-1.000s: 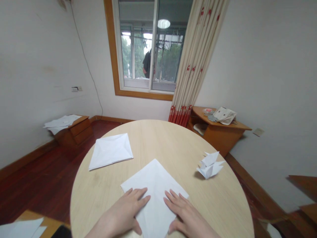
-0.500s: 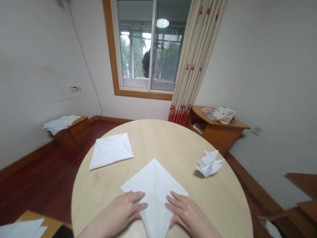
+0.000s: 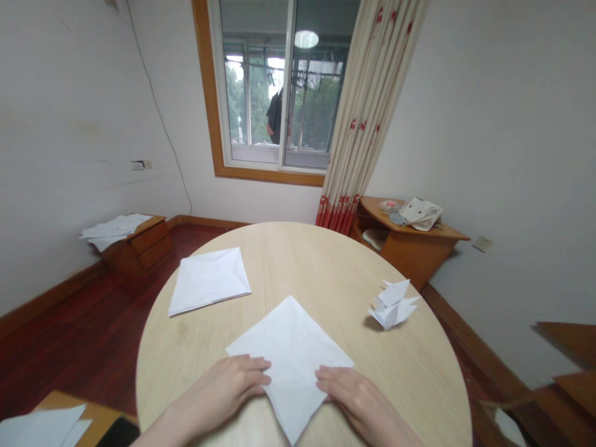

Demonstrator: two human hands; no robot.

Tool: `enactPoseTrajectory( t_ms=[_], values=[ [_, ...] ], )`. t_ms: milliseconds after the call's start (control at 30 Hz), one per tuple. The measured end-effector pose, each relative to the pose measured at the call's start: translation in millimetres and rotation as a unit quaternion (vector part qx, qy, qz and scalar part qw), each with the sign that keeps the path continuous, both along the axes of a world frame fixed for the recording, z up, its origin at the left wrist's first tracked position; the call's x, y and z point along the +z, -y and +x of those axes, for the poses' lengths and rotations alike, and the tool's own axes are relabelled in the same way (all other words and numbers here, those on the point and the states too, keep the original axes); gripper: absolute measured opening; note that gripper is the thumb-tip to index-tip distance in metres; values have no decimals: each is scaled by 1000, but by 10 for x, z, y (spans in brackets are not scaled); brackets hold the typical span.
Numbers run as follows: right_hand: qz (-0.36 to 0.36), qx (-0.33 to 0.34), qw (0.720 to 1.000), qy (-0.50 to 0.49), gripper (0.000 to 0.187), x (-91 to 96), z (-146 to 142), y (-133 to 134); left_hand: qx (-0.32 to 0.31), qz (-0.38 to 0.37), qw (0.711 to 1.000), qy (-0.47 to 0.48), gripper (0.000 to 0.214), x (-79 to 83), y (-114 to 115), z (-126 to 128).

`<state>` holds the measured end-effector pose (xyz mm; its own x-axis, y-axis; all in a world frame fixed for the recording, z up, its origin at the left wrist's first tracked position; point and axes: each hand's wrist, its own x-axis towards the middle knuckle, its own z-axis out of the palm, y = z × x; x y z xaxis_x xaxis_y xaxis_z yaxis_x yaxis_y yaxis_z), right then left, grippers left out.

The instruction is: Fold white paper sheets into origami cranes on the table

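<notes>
A white sheet of paper [image 3: 292,354], folded into a diamond with faint creases, lies in front of me, one corner pointing away and one toward me. My left hand [image 3: 235,385] is closed over its lower left edge, fingers together and the thumb hidden. On the lower right edge, my right hand [image 3: 356,394] grips the paper the same way, its thumb out of sight. To the right stands a folded white paper figure [image 3: 393,304] with pointed tips. A flat stack of folded white paper [image 3: 209,281] rests at the far left of the table.
The round wooden table [image 3: 284,248] carries the paper. Behind it are a window, a curtain [image 3: 358,124] and a corner desk [image 3: 419,245] with a cloth bag. More paper lies on a low cabinet [image 3: 151,239] at left and on a surface [image 3: 46,425] at lower left.
Both hands' fingers have drawn together and shifted outward to the paper's edges. The paper's near part now looks wider, with its near corner in view.
</notes>
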<state>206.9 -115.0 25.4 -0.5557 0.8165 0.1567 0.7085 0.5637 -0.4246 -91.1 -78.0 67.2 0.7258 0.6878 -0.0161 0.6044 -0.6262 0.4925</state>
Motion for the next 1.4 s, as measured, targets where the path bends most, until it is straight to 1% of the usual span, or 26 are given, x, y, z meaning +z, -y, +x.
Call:
enactPoseTrajectory(
  t_ms=[133,300,400,467,533,667,833,1067,1133,1233,1300,1333,1400],
  values=[
    [-10,-4,1000,-17,31,48,8,-54,5,-7,1000,19,33,29,-17,-8],
    [-33,-15,999,-31,30,247,-39,-134,25,-17,999,30,36,64,-69,3],
    [-59,-32,997,-29,28,378,-74,-166,30,-22,998,47,38,68,-106,8],
    [-73,-46,996,-22,29,444,-89,-186,35,-30,998,42,41,72,-125,8],
    [-93,-46,994,-29,31,480,-93,-209,52,-36,998,25,43,75,-143,7],
    [-124,-42,991,-36,33,452,-71,-277,91,-45,995,7,46,53,-187,7],
    [-134,-72,988,-24,33,383,-40,-380,118,-36,992,6,46,6,-253,27],
    [-130,-87,987,-41,32,386,-45,-552,165,-17,986,10,44,45,-316,96],
    [-131,-93,986,-48,32,395,-54,-598,176,-20,984,25,41,53,-336,124],
    [-135,-86,984,-77,28,428,-82,-641,191,-24,978,74,34,29,-368,179],
    [-134,-84,983,-98,26,451,-108,-659,211,2,970,118,35,-11,-383,225],
    [-130,-86,982,-104,25,459,-121,-667,222,31,965,139,37,-35,-385,250],
    [-121,-93,983,-105,23,463,-148,-686,241,114,948,172,41,-81,-373,300]
  ],
)
